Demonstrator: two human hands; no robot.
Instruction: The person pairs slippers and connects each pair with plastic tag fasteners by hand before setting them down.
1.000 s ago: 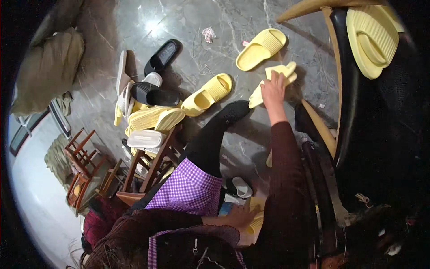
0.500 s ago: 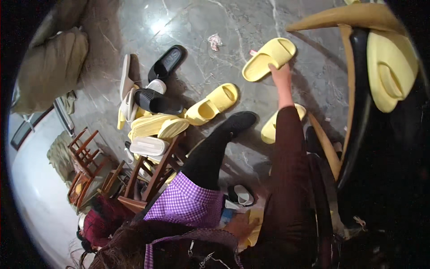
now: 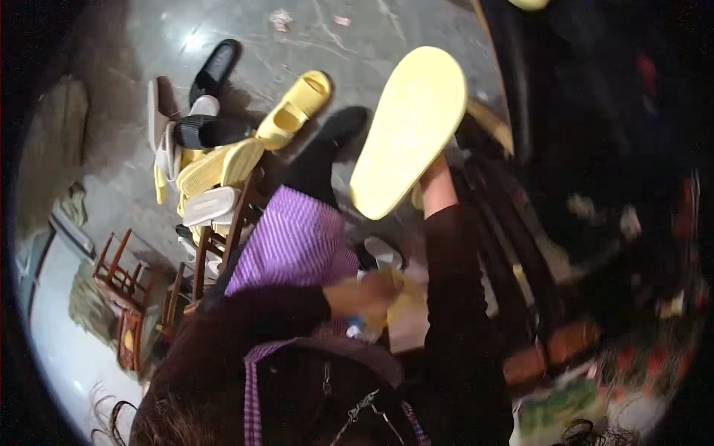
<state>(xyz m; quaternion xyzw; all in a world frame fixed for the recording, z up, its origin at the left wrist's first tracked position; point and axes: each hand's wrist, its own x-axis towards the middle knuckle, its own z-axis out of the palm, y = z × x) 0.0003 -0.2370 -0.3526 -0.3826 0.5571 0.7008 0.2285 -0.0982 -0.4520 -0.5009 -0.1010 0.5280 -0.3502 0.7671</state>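
A pale yellow slipper [image 3: 409,134] is raised off the floor with its flat sole turned up. My right hand [image 3: 439,186] is closed on its edge; the fingers are mostly hidden behind it. Close to my body, my left hand [image 3: 366,295] is smeared by motion, so its fingers do not show clearly. Beside it is a blurred yellow thing [image 3: 404,297], and below it a small blue and white thing [image 3: 361,325]. I cannot tell whether the left hand holds either. A dark slipper with a pale strap [image 3: 383,253] lies just beyond the left hand.
At left lies a pile of slippers: black ones [image 3: 215,70], a yellow one [image 3: 296,110] and a pale grey one [image 3: 210,207]. A wooden stool [image 3: 223,245] stands against the pile. Scraps of paper [image 3: 280,20] lie on the grey floor. A checked purple apron [image 3: 290,238] covers my lap.
My right hand has brought the yellow slipper nearer and turned it from top side up to sole up. The left hand has moved forward and left. The whole view has shifted.
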